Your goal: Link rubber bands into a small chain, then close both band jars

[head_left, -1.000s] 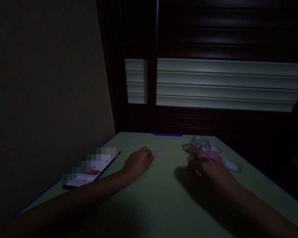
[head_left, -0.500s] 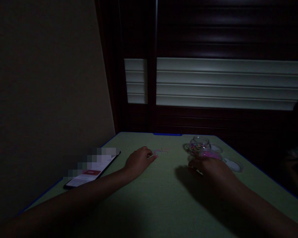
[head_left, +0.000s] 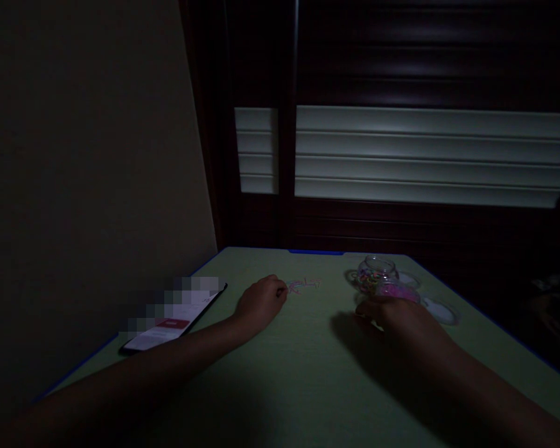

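Observation:
My left hand (head_left: 261, 302) rests on the green table with its fingers curled and pressed together. Just beyond its fingertips lies a small line of thin pink and pale pieces (head_left: 304, 285), too small and dim to name. My right hand (head_left: 399, 318) hovers over the table with bent fingers, closed; whatever they may hold is hidden in shadow. Right behind it stands a clear container of pink bits (head_left: 396, 290), partly covered by the hand. A clear open jar (head_left: 377, 271) of multicoloured small pieces stands behind that.
Two clear round lids (head_left: 441, 311) lie right of the jars. A phone (head_left: 175, 320) with a lit screen lies at the table's left side, beside the wall (head_left: 98, 155). The table (head_left: 280, 373) has a blue edge; dark slatted panels (head_left: 424, 155) stand behind it.
My left thumb, stretched toward the small pieces before, is now drawn back against the fingers. My right hand has barely moved, its fingers closing slightly. The jars and phone stay put.

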`<action>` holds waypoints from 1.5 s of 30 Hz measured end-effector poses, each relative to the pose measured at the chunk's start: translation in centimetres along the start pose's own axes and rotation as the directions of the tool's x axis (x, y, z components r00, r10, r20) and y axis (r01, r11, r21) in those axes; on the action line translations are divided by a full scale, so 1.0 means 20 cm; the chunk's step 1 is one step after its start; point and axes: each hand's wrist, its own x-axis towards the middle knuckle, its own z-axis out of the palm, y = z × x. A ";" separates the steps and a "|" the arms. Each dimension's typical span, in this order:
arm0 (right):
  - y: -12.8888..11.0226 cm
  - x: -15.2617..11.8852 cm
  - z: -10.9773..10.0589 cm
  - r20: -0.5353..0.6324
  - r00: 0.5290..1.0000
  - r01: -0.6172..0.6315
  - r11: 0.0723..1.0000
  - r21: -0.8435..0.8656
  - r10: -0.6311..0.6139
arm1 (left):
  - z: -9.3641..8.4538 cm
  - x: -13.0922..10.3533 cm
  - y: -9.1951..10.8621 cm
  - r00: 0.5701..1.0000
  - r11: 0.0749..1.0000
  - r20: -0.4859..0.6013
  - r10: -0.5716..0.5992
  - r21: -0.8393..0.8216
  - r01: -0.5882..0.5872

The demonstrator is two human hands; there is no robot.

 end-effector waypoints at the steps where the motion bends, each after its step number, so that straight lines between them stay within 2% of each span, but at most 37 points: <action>1: 0.00 0.00 0.00 0.003 1.000 0.004 1.000 0.007 -0.004 | 0.00 0.00 0.00 1.000 1.000 0.000 -0.009 0.003 0.009; 17: -0.01 0.01 0.01 0.019 1.000 0.013 1.000 0.019 -0.013 | 0.00 0.01 0.01 1.000 0.999 0.000 -0.030 0.017 0.030; 29: -0.01 0.00 0.02 -0.028 0.999 0.048 0.998 0.045 -0.046 | -0.01 -0.03 0.04 0.999 0.998 -0.033 0.042 0.052 -0.040; 33: -0.01 0.01 0.03 -0.037 0.998 0.044 0.997 0.068 -0.042 | -0.01 -0.04 0.07 0.994 0.996 -0.056 0.091 -0.019 -0.092; 40: 0.04 0.03 0.05 -0.131 0.991 0.054 0.994 0.097 -0.041 | -0.03 -0.07 0.18 0.972 0.951 -0.055 0.227 -0.202 -0.234; 45: 0.07 0.04 0.06 -0.176 0.982 0.089 0.992 0.090 -0.072 | -0.01 -0.08 0.24 0.977 0.915 -0.079 0.199 -0.343 -0.214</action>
